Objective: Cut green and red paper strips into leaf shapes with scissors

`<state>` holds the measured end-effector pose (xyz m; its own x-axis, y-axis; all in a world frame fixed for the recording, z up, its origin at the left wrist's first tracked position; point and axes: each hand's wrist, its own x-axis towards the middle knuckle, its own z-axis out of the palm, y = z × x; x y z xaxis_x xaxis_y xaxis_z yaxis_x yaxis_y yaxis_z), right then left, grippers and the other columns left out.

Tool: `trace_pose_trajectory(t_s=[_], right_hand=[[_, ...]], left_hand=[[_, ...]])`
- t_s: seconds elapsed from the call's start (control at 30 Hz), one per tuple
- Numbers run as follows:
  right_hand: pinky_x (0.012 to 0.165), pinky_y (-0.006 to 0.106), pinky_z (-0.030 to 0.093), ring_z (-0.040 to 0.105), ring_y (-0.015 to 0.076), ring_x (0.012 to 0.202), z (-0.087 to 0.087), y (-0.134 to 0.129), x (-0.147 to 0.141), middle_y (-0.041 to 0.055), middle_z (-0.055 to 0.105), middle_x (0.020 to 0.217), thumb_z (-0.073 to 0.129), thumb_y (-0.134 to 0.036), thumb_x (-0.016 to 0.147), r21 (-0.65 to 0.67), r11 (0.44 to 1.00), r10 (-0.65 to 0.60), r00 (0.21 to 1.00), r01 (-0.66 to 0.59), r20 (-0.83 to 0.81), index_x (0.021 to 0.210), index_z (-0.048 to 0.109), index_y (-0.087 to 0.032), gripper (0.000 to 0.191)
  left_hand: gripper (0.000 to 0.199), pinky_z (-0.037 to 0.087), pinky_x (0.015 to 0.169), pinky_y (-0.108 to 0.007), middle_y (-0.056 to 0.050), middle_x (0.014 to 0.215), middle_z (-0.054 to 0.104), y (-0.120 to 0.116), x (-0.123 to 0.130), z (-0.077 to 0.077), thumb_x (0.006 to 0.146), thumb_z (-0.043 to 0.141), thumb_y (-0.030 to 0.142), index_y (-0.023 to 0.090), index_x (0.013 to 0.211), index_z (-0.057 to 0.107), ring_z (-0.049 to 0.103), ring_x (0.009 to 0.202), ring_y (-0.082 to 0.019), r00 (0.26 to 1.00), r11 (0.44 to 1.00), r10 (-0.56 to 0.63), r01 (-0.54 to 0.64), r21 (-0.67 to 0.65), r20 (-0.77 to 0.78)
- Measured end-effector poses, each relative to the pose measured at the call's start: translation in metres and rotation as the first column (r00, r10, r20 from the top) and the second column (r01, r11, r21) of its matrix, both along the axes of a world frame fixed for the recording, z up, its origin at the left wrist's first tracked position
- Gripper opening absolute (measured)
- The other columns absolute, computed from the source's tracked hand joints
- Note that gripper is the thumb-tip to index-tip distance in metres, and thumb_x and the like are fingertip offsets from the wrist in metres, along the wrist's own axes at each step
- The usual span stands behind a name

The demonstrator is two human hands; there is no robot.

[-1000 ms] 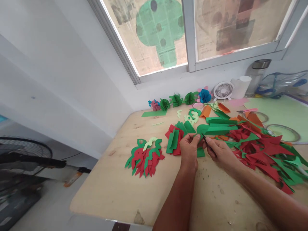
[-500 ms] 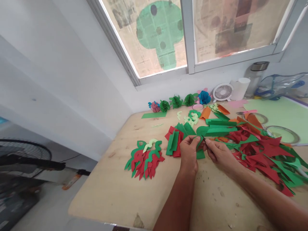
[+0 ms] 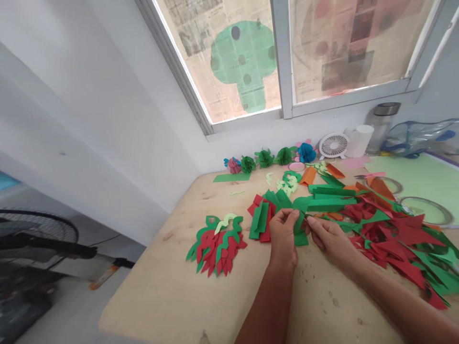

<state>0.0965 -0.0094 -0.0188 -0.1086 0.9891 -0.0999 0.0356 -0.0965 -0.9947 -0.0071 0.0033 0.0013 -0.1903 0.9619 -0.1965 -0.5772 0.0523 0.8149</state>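
Note:
My left hand (image 3: 284,231) pinches a piece of green paper (image 3: 300,210) between thumb and fingers. Close to its right, my right hand (image 3: 326,235) is closed on a small dark tool, perhaps scissors, whose tip meets the paper; the fingers hide most of it. Folded green paper (image 3: 258,220) lies over red paper (image 3: 266,235) just left of my left hand. Farther left sits a bunch of cut red leaf shapes (image 3: 206,248) and green ones, with a pale green wavy strip (image 3: 224,221) on top.
Red and green scraps (image 3: 410,229) heap up at the right of the wooden table (image 3: 154,286). Paper flowers (image 3: 264,158), a small white fan (image 3: 333,145) and a bottle (image 3: 382,126) stand along the wall. Wire rings (image 3: 426,210) lie at the right.
The camera view has tilted up slightly, so the table contents sit lower. The green paper between my hands now shows more of its surface. Both hands keep their grip.

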Motion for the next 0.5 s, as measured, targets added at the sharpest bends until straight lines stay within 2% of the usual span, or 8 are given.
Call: trace_pose_trajectory(t_s=[0.33, 0.5], right_hand=[[0.039, 0.023, 0.015, 0.021, 0.0073, 0.037, 0.0009, 0.0001, 0.0002, -0.009, 0.028, 0.039, 0.047, -0.067, 0.076, 0.01, 1.0, -0.008, 1.0, 0.008, 0.003, 0.06, 0.051, -0.019, 0.051], [0.038, 0.023, 0.014, 0.02, 0.0068, 0.036, -0.0021, 0.0016, 0.0004, -0.0091, 0.027, 0.039, 0.047, -0.068, 0.075, 0.019, 1.0, -0.003, 1.0, 0.003, 0.003, 0.059, 0.05, -0.019, 0.051]], left_hand=[[0.023, 0.035, 0.054, -0.021, 0.004, 0.054, 0.05, -0.0014, 0.002, 0.0017, 0.053, 0.075, 0.024, 0.014, 0.057, 0.055, 0.043, 0.051, -0.006, 0.998, 0.999, -0.044, 0.045, -0.016, 0.05], [0.02, 0.035, 0.056, -0.021, 0.003, 0.055, 0.051, -0.0011, 0.0021, 0.0004, 0.052, 0.075, 0.022, 0.013, 0.056, 0.057, 0.043, 0.054, -0.006, 0.998, 1.0, -0.028, 0.029, -0.013, 0.057]])
